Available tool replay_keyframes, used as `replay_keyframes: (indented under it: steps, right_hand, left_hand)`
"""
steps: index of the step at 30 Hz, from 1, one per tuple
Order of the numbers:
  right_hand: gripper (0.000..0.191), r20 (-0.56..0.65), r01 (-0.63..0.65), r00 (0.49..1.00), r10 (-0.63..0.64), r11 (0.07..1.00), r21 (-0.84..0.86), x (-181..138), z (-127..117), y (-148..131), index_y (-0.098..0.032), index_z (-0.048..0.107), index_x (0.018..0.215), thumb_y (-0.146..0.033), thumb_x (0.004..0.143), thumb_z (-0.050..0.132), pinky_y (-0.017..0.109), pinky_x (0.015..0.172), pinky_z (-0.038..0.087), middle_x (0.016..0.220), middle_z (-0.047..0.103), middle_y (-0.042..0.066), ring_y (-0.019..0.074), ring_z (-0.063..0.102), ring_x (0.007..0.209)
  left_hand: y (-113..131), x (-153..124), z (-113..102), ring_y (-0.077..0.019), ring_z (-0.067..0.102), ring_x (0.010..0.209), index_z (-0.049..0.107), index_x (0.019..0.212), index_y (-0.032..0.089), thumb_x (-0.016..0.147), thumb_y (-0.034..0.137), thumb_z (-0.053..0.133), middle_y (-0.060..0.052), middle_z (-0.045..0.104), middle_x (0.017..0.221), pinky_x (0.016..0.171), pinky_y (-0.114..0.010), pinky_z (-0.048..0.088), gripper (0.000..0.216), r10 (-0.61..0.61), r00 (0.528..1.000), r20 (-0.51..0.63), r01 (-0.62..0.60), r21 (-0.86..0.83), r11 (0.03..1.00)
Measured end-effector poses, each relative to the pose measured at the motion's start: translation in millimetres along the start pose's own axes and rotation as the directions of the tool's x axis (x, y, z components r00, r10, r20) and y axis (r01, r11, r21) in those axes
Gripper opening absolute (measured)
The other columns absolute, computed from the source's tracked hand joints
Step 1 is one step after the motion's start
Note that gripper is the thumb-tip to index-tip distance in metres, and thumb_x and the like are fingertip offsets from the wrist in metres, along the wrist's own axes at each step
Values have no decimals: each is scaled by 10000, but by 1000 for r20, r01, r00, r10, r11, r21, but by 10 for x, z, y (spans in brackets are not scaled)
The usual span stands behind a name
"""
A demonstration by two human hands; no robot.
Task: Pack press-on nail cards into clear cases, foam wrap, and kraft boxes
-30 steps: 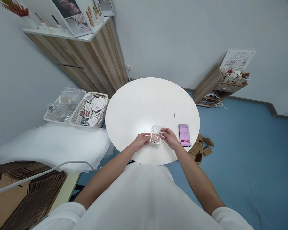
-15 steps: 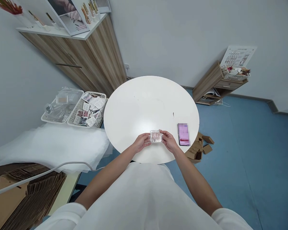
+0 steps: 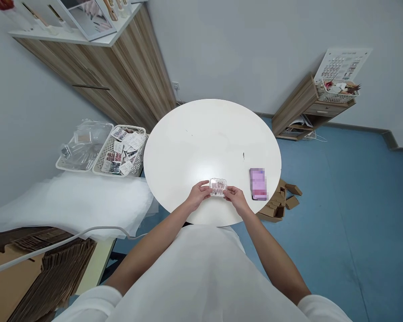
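Between my two hands, near the front of the round white table (image 3: pixel 201 134), is a small clear plastic case (image 3: pixel 218 187) with pinkish press-on nails showing inside. My left hand (image 3: pixel 199 195) grips its left edge, thumb and fingers closed on it. On the opposite edge, my right hand (image 3: pixel 235 197) pinches the lower right corner. The case looks shut and is tipped toward me; whether it touches the tabletop I cannot tell. To the right of my right hand lies a phone (image 3: pixel 258 184) with a blurred pink screen.
Left of the table stand a white basket (image 3: pixel 121 152) of carded nail sets and a tray (image 3: pixel 83 145) of clear plastic packaging. White sheets (image 3: pixel 104 203) and folded cardboard (image 3: pixel 53 273) are nearer. Cardboard boxes (image 3: pixel 277 205) sit on the floor at right. A cabinet (image 3: pixel 121 76) stands behind.
My right hand's fingers have shifted from the upper right corner of the case to its lower right. My left fingers have shifted slightly on the edge. The view has tilted a little.
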State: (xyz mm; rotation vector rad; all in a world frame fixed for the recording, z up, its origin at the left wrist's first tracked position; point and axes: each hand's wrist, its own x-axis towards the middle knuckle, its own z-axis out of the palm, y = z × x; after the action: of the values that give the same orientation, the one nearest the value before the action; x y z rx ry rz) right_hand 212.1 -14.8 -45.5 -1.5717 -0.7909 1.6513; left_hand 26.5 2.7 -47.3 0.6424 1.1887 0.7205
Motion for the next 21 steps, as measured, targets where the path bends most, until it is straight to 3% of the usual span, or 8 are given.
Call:
replay_keyframes:
  steps: [2, 7, 12, 15, 18, 21]
  right_hand:
    - [364, -14, -1, 1000, 1, 1000, 12, 13, -7, -18, -179, 581, 854, -395, 584, 695, 305, 646, 460, 688, 597, 14, 133, 565, 609]
    - [339, -33, -11, 999, 11, 1000, 3, 23, -46, -31, -179, 576, 819, -362, 563, 701, 284, 627, 416, 617, 565, -17, 117, 528, 589]
    - [309, -61, 12, 998, -15, 999, -47, 39, -67, 23, -178, 582, 772, -370, 555, 688, 288, 636, 402, 620, 574, -13, 131, 521, 624]
    - [356, -34, 51, 998, -55, 992, -115, 46, -84, 37, -182, 573, 868, -393, 594, 657, 295, 649, 415, 660, 586, -4, 139, 531, 650]
    - [558, 2, 142, 989, -145, 966, -214, 38, -109, 20, -227, 489, 1111, -391, 605, 659, 318, 694, 437, 919, 606, 46, 154, 551, 746]
    - [763, 96, 297, 955, -282, 897, -327, 32, -105, -8, -303, 402, 1223, -339, 532, 724, 349, 741, 448, 1259, 439, 68, 176, 535, 865]
  left_hand:
    - [-5, 1, 2, -155, 574, 842, 512, 1099, 185, 628, 384, 690, -90, 615, 976, 761, -313, 430, 541, 5, 999, -36, -3, 70, 998]
    - [-41, 31, 11, -158, 560, 737, 640, 842, 151, 604, 448, 675, -59, 630, 782, 690, -291, 405, 382, -1, 1000, -18, 6, 284, 959]
    - [-96, 89, 22, -143, 526, 674, 652, 775, 148, 572, 450, 692, -42, 612, 691, 657, -277, 386, 366, 33, 999, -16, -27, 297, 954]
    - [-120, 100, 13, -127, 513, 662, 640, 779, 146, 581, 442, 687, -39, 606, 712, 649, -265, 383, 359, 52, 999, -13, -46, 264, 963]
    - [-124, 86, -2, -114, 498, 627, 626, 787, 152, 611, 447, 661, -23, 588, 687, 634, -260, 383, 346, 50, 999, 1, -49, 257, 965]
    - [-120, 57, -19, -111, 493, 610, 617, 793, 154, 646, 447, 631, -15, 574, 666, 644, -265, 389, 328, 65, 998, -4, -62, 261, 963]
